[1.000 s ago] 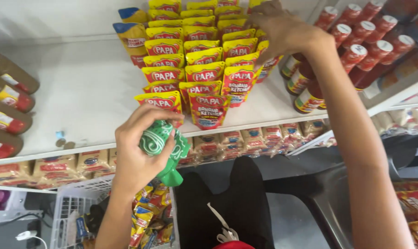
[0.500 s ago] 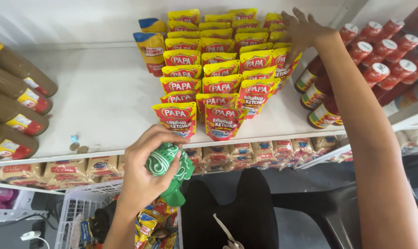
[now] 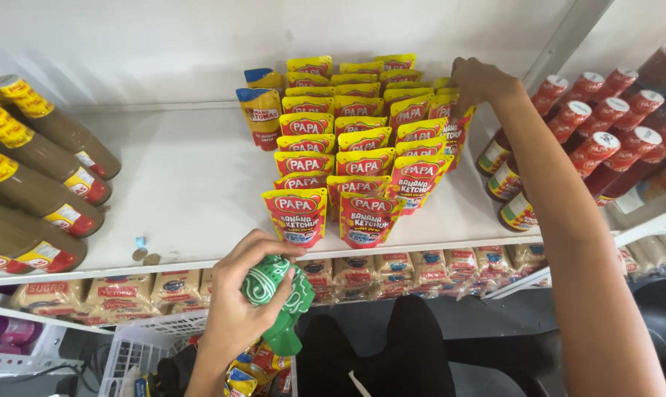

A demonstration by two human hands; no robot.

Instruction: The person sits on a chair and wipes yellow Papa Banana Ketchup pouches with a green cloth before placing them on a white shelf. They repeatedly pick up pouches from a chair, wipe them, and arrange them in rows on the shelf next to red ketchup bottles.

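Observation:
My left hand (image 3: 239,312) is closed around a crumpled green patterned cloth (image 3: 274,292), held just below the front edge of the white shelf (image 3: 178,184). My right hand (image 3: 478,79) reaches far back on the right and touches the rear pouches of the right-hand row. Rows of red and yellow stand-up sauce pouches (image 3: 362,158) fill the middle of the shelf, upright and facing forward. Two yellow and blue pouches (image 3: 259,110) stand at the back left of the group.
Brown sauce bottles (image 3: 31,176) with yellow caps lie at the left. Red-capped ketchup bottles (image 3: 590,132) stand at the right. Coins (image 3: 143,254) rest near the shelf edge. Small packets (image 3: 120,290) line the shelf below, and a white basket (image 3: 138,356) of pouches sits underneath.
The view has tilted so the shelf sits lower in frame. My right hand has shifted along the back of the right pouch row. My left hand still grips the cloth.

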